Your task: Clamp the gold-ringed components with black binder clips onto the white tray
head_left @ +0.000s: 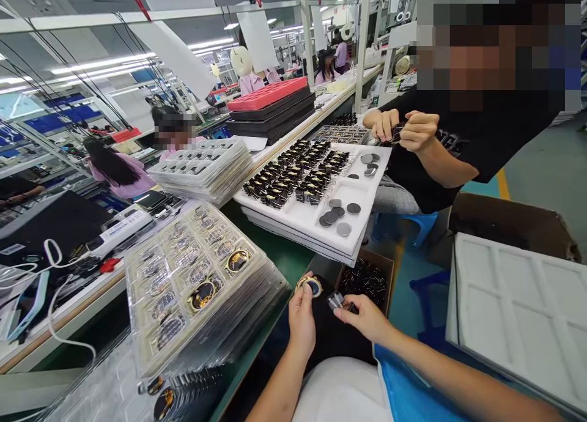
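Note:
My left hand [301,321] is closed around a watch case [312,285] with a gold-coloured rim and a dark round face. To its right, my right hand [362,318] pinches a small black and silvery piece [337,301] that looks like a binder clip; its far end points toward the watch case, and the two are apart. Beyond both hands, a white foam tray [293,213] bears rows of black clips [298,171] with thin silver handles and several loose grey discs [337,213]. To the left, a stack of clear plastic trays [220,226] holds watch parts, two of them gold and black.
Below the foam tray stands a box [367,278] full of small black pieces. Across from me a person in a black shirt [486,140] handles a dark piece with both hands. White compartment trays [518,312] are at right; red and black trays [270,104] stand behind.

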